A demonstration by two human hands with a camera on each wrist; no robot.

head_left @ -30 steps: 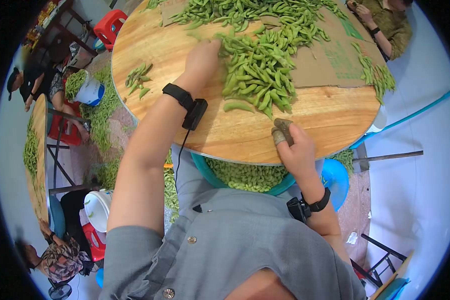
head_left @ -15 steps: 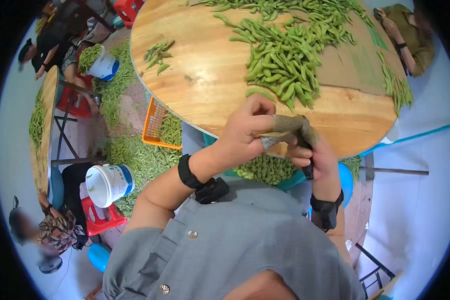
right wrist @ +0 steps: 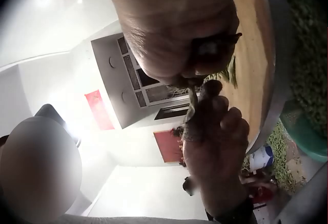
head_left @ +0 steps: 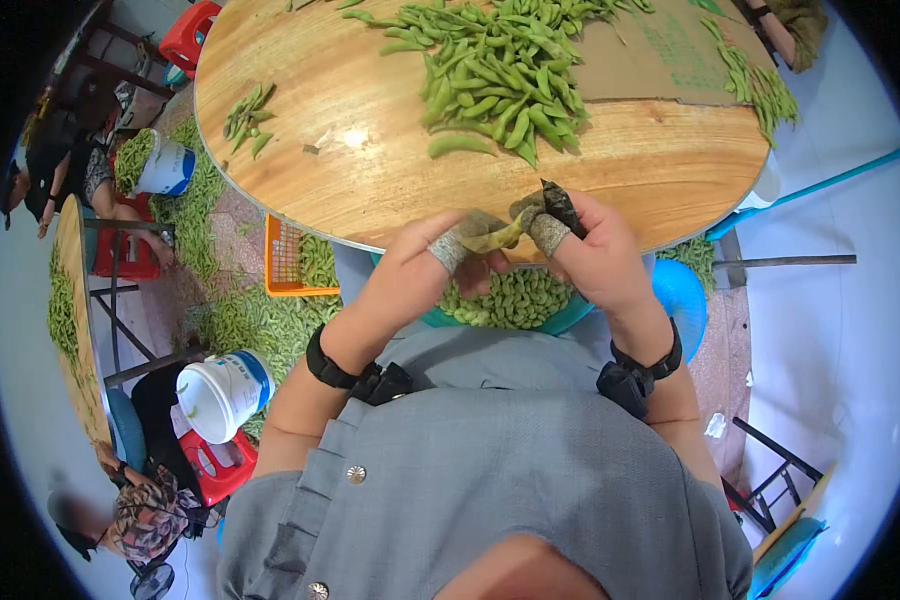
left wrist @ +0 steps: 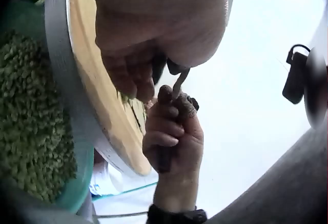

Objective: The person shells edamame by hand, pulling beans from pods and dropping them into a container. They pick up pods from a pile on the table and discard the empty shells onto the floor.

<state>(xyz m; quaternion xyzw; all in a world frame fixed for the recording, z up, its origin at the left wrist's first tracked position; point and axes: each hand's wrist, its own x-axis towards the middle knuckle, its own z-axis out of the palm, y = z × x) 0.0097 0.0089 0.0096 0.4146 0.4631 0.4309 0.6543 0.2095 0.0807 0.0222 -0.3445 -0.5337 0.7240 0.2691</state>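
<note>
One pod is being held between two hands near one green basin; left of one round table, two white buckets, one orange basket and three red stools are being seen.

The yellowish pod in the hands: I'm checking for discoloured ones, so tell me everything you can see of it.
The pod is slim, slightly curved, dull yellowish and darker in places, with a plant skin by its look. It slants, held up near the table, with its ends pinched by the left hand and right hand. Whether it is split cannot be told.
</note>
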